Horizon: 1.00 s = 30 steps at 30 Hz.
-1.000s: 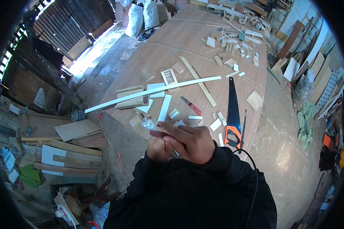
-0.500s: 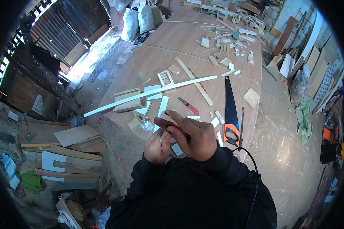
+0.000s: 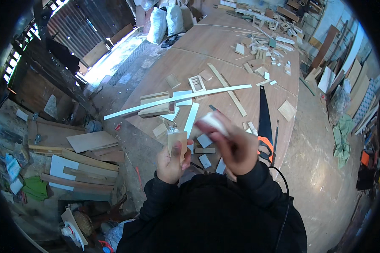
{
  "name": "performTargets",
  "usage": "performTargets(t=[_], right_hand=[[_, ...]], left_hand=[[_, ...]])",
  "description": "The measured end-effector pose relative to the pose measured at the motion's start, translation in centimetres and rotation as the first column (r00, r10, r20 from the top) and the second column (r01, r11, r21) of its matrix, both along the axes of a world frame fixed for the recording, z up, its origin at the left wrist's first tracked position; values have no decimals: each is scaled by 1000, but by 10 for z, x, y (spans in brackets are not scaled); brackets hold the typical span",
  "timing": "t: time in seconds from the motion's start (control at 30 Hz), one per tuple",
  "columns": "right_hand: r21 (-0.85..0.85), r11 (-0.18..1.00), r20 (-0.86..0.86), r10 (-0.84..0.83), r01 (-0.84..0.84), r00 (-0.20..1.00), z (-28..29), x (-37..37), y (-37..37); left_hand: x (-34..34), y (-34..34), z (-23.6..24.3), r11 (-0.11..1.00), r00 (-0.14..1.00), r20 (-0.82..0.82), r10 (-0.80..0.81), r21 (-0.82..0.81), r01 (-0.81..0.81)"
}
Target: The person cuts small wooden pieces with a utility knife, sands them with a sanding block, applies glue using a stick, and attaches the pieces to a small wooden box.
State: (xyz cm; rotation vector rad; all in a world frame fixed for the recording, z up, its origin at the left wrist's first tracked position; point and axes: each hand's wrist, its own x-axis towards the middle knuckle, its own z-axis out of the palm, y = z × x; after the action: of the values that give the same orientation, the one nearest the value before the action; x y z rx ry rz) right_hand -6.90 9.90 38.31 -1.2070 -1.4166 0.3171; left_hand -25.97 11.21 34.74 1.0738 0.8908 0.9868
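Pinching the block (image 3: 180, 136) upright by the tabletop's (image 3: 190, 63) near edge, seemingly to leave its top exposed, the left hand (image 3: 169, 164) sits apart from the right hand (image 3: 242, 141), curled around a blurred white piece (image 3: 215, 121).

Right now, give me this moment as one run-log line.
Left hand: holds wood block | Right hand: holds sheet, blurred, apart from block | Saw: on table, right of hands

My left grip (image 3: 169, 163) holds a small wooden block (image 3: 178, 138); my right grip (image 3: 239, 147) clasps a blurred white-and-reddish sheet (image 3: 214, 121) near the desk (image 3: 185, 71).
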Motion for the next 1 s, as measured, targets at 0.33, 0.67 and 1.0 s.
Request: performTargets(t=[0.33,0.67,1.0], right_hand=[[-53,997,473,67,-48,879,-59,-16,16],[-337,935,-217,39,-112,975,-54,18,-24],[-317,940,-554,-73,-129,829,-80,-1,-66]], left_hand=[[1,-26,-21,997,977,-199,72,33,-66],[-25,3,-40,954,899,322,298,-83,-287],[-15,6,-54,944,849,423,316,-231,-237]])
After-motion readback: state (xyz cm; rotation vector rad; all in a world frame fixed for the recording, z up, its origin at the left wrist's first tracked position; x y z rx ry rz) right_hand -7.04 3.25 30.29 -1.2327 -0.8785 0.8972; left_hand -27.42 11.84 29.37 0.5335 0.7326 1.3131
